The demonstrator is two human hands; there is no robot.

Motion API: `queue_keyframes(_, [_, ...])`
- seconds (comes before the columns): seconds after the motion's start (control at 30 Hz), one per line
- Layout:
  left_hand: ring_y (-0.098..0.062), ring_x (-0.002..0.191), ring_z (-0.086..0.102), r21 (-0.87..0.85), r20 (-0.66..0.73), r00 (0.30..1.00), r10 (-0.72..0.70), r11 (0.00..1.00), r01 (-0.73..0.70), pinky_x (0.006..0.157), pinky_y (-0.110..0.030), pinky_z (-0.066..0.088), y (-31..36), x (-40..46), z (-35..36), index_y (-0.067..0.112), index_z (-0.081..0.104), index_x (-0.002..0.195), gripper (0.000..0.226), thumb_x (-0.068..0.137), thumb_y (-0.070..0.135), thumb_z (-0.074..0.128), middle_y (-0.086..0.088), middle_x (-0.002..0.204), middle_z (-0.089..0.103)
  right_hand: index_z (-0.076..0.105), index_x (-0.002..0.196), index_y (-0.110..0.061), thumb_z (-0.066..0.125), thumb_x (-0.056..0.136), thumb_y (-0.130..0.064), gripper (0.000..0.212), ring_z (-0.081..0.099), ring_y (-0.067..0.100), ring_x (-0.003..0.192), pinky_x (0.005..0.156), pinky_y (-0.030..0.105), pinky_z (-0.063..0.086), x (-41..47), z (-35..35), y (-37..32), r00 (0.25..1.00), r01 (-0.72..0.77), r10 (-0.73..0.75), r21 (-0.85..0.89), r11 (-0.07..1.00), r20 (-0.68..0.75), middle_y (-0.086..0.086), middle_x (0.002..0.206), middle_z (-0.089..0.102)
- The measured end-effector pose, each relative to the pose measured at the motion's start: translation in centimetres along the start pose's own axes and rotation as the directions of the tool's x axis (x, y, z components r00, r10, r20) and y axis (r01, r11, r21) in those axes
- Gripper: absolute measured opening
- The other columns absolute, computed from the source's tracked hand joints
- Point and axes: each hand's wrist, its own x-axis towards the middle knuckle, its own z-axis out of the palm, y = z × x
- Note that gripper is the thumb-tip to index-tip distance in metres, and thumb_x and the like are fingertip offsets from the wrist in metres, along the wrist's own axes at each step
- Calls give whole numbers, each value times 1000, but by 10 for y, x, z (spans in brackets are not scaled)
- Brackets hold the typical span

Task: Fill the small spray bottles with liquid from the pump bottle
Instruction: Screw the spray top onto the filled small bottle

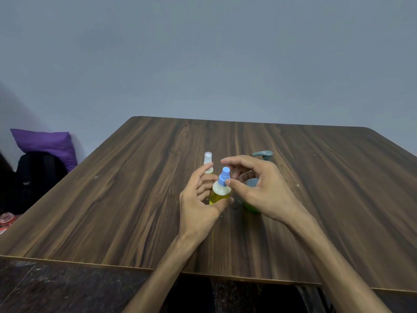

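Note:
My left hand grips a small spray bottle of yellow liquid with a blue spray top, held upright over the wooden table. My right hand hovers beside the top with fingers loosely curled, its thumb tip touching the blue nozzle collar. A second small spray bottle with a clear cap stands just behind my left hand. The pump bottle, with a grey-blue pump head and green liquid, stands behind my right hand and is mostly hidden by it.
A black backpack and a purple cushion lie on the floor left of the table. A red-and-clear object sits at the far left edge. The table's near edge runs across the lower view.

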Motion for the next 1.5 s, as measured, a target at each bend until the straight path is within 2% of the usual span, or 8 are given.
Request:
queue_keyframes(0.4, [-22, 107, 78, -18, 37, 998, -56, 998, 57, 94, -33, 63, -15, -3, 8, 16, 55, 149, 98, 65, -7, 98, 0, 113, 76, 76, 92, -29, 82, 86, -37, 12, 66, 8, 77, 68, 30, 57, 7, -2, 5, 997, -11, 31, -255, 967, 75, -13, 81, 69])
queue_keyframes(0.63, [-16, 112, 76, -8, 67, 994, -82, 997, 83, 95, -27, 61, -21, -6, 8, 15, 53, 152, 100, 66, -13, 95, 0, 115, 77, 66, 82, -29, 73, 80, -62, 34, 62, 1, 60, 59, 22, 51, 3, 12, 10, 997, -71, 52, -467, 882, -54, -14, 62, 64])
queue_keyframes(0.77, [-23, 104, 78, -16, 64, 993, -99, 995, 101, 93, -36, 64, -25, -5, 4, 17, 53, 151, 98, 66, -15, 92, -1, 111, 76, 71, 111, -28, 77, 80, -48, 38, 63, -4, 73, 66, 14, 53, 1, 7, 8, 998, -5, 29, -423, 906, 49, -19, 86, 68])
queue_keyframes(0.87, [-24, 106, 77, -11, 78, 992, -102, 995, 103, 93, -36, 64, -26, -6, 4, 18, 52, 152, 100, 67, -14, 93, -4, 113, 75, 75, 99, -24, 77, 82, -34, 20, 64, 2, 75, 65, 22, 55, 0, 7, 10, 992, 8, 45, -404, 915, 121, -14, 81, 69])
queue_keyframes(1.0, [-14, 97, 77, -1, 96, 989, -113, 993, 114, 85, -27, 62, -28, -5, 6, 18, 51, 152, 101, 67, -17, 91, 8, 107, 74, 69, 76, -24, 77, 79, -57, 33, 63, 6, 62, 61, 28, 57, -2, 16, 20, 991, -104, 134, -477, 873, 28, -11, 62, 64])
queue_keyframes(1.17, [-22, 105, 77, -3, 81, 990, -115, 993, 116, 91, -36, 64, -30, -5, 5, 19, 52, 152, 92, 73, -10, 91, -3, 111, 75, 68, 108, -29, 76, 83, -46, 31, 66, 1, 72, 66, 24, 58, -9, 17, 18, 992, -63, 100, -382, 922, 77, -13, 75, 69])
queue_keyframes(1.3, [-22, 104, 77, 5, 93, 988, -126, 992, 126, 91, -36, 64, -30, -5, 5, 18, 52, 152, 97, 69, -13, 90, -2, 110, 74, 65, 83, -29, 80, 82, -46, 23, 63, 3, 61, 56, 19, 50, -9, 20, 18, 987, -151, 163, -387, 910, -4, -12, 62, 64])
queue_keyframes(1.5, [-18, 99, 78, 3, 81, 988, -131, 991, 131, 88, -33, 64, -29, -5, 6, 19, 55, 149, 88, 74, -15, 87, 0, 107, 75, 67, 99, -31, 76, 86, -40, 18, 65, 4, 68, 61, 22, 53, -16, 25, 21, 987, -138, 156, -267, 954, 46, -12, 66, 66])
